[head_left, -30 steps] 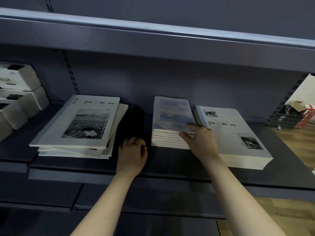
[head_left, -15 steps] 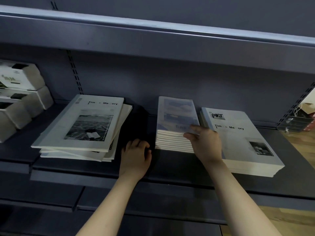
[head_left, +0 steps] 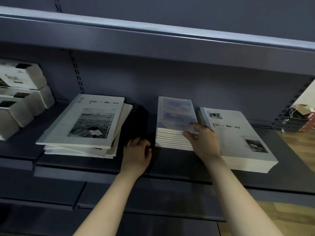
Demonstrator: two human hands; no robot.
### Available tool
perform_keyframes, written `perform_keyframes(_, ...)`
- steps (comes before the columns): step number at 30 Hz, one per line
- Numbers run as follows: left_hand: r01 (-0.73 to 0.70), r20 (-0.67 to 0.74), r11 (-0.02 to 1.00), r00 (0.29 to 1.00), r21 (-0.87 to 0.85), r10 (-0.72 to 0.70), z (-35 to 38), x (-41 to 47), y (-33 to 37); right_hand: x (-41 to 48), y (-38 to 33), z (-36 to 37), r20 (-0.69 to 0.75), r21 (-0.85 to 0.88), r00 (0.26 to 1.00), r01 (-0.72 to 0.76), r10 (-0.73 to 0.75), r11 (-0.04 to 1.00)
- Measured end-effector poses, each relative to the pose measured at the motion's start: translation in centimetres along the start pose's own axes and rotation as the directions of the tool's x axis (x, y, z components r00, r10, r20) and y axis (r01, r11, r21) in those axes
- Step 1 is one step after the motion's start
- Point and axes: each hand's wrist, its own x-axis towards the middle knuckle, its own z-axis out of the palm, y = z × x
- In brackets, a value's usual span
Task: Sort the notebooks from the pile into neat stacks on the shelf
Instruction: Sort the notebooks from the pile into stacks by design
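Note:
An untidy pile of white "Time & Memory" notebooks lies askew on the left of the dark shelf. In the middle stands a neat stack of smaller, blue-covered notebooks. A neat stack of large white notebooks sits beside it on the right. My right hand grips the front right corner of the middle stack, with fingers on the top cover and the thumb against the front edge. My left hand rests on the shelf between the pile and the middle stack, fingers loosely curled, holding nothing I can see.
White boxes are stacked at the far left of the shelf. Another shelf board hangs overhead. A deep shadow lies between the pile and the middle stack. Wooden floor and a cardboard box show at the right.
My right hand has stayed on the middle stack's corner, its fingers shifting slightly on the cover. My left hand has barely moved on the shelf.

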Motion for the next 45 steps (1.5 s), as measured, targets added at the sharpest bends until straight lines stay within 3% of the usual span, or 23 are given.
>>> perform_keyframes(4, -0.084, -0.037, 0.987, 0.996, -0.14, 0.079, -1.8, -0.8, 0.6, -1.9, 0.2, -0.4, -0.003, -0.026, 1.0, 0.017, -0.017, 1.0)
perform_keyframes(9, -0.166, -0.255, 0.986, 0.954, -0.011, 0.157, -5.7, -0.4, 0.1, -5.8, -0.1, -0.4, -0.03, 0.007, 0.999, -0.042, 0.042, 0.999)
perform_keyframes(11, -0.055, -0.269, 0.993, 0.96, 0.103, 0.081, -7.6, 0.3, -1.5, -6.9, -0.3, 0.2, 0.006, 0.037, 0.998, -0.059, 0.059, 0.998)
perform_keyframes(14, 0.225, -0.13, 0.932, 0.972, 0.284, -0.195, -10.7, 1.2, -4.5, -7.8, -0.8, 1.4, 0.087, 0.032, 0.995, -0.061, 0.058, 0.998)
perform_keyframes(16, 0.323, -0.061, 0.879, 0.945, 0.352, -0.323, -12.6, 1.5, -6.5, -8.1, -1.3, 2.2, 0.102, 0.029, 0.993, -0.057, 0.054, 0.998)
perform_keyframes(20, 0.423, -0.053, 0.803, 0.894, 0.42, -0.444, -15.5, 1.5, -9.5, -8.2, -2.1, 3.2, 0.109, 0.005, 0.993, -0.051, 0.051, 0.999)
perform_keyframes(24, 0.536, -0.061, 0.778, 0.834, 0.329, -0.549, -16.6, 1.5, -10.9, -8.3, -2.7, 3.7, 0.119, -0.003, 0.992, -0.052, 0.052, 0.999)
perform_keyframes(29, 0.548, -0.074, 0.782, 0.83, 0.297, -0.553, -17.1, 1.7, -11.6, -8.4, -3.2, 4.1, 0.123, -0.017, 0.991, -0.05, 0.052, 0.999)
perform_keyframes(35, 0.515, -0.1, 0.852, 0.857, 0.095, -0.506, -17.7, 1.6, -11.2, -8.7, -3.4, 3.9, 0.136, 0.013, 0.989, -0.054, 0.051, 0.998)
perform_keyframes(38, 0.412, -0.218, 0.893, 0.868, -0.182, -0.446, -17.3, 0.8, -10.6, -8.8, -3.3, 3.5, 0.147, 0.071, 0.988, -0.046, 0.035, 0.996)
perform_keyframes(41, 0.247, -0.29, 0.85, 0.865, -0.465, -0.41, -16.5, -0.3, -9.3, -8.8, -3.5, 2.9, 0.161, 0.146, 0.987, -0.024, 0.0, 0.989)
perform_keyframes(45, 0.025, -0.32, 0.729, 0.888, -0.684, -0.331, -15.0, -1.2, -7.0, -8.6, -4.1, 1.7, 0.168, 0.309, 0.984, 0.003, -0.058, 0.951)
